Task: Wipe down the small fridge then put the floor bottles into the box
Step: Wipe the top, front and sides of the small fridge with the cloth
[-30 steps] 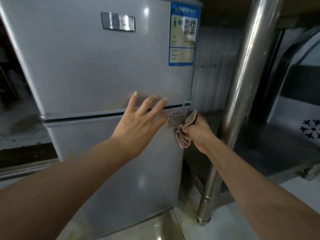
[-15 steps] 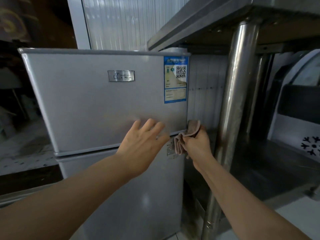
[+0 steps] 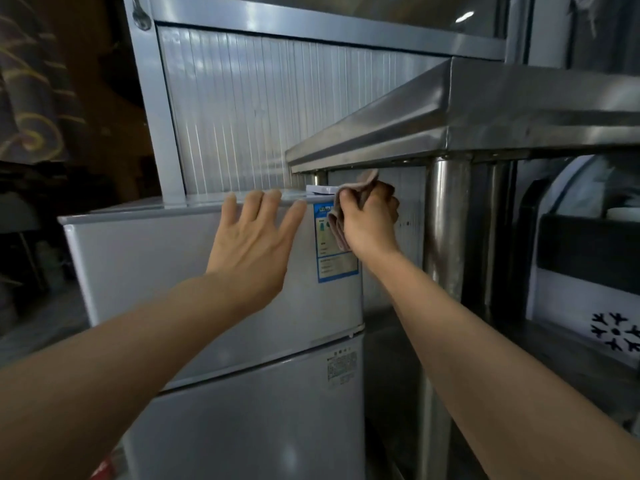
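Head view: right hand point(image 3: 369, 220) clenches cloth point(image 3: 341, 230) at fridge point(image 3: 145, 271) top-right corner; left hand point(image 3: 254, 240) flat, fingers released; top lies leftward.

My left hand point(image 3: 254, 242) is lying flat on the fridge point(image 3: 145, 271) at frame center, my right hand point(image 3: 367, 220) is pressing a cloth point(image 3: 337, 230) just right of it, under the steel table point(image 3: 485, 123).

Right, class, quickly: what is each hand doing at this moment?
Left hand: open, fingers straight, resting on the fridge top edge.
Right hand: closed round the cloth, at the fridge's top right corner.
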{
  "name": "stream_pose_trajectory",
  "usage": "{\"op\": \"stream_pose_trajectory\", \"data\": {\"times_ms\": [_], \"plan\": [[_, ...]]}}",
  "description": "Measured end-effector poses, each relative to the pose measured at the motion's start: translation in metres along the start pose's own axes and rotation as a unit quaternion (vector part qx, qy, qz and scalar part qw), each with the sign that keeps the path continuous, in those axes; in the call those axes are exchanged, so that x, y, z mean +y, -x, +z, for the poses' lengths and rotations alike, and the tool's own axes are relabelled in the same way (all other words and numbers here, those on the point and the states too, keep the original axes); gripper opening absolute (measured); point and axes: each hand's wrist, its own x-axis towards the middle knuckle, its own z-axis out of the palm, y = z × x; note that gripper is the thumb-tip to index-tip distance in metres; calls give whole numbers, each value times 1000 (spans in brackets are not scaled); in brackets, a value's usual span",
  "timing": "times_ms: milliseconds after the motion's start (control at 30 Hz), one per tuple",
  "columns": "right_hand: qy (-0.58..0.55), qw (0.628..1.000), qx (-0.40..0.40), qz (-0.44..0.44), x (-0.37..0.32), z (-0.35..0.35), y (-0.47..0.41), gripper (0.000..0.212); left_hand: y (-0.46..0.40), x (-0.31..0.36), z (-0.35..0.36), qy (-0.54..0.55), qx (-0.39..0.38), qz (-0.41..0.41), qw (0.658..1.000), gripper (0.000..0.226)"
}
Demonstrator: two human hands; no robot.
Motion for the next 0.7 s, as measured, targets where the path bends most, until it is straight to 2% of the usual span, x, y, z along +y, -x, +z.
{"op": "stream_pose_trajectory", "data": {"times_ms": [100,333,500,700], "plan": [[-71,996,-49,24,3,-1,-12,39,0,4,5,-5,7,-9,1000,79],[-168,982,-84,30,33,-2,-8,25,2,11,15,20,33,-27,999,78],[-178,979,-77,56,64,2,14,16,3,11,18,42,47,-26,998,78],[-114,983,-76,123,113,8,58,6,11,14,24,57,48,-11,997,73]]}}
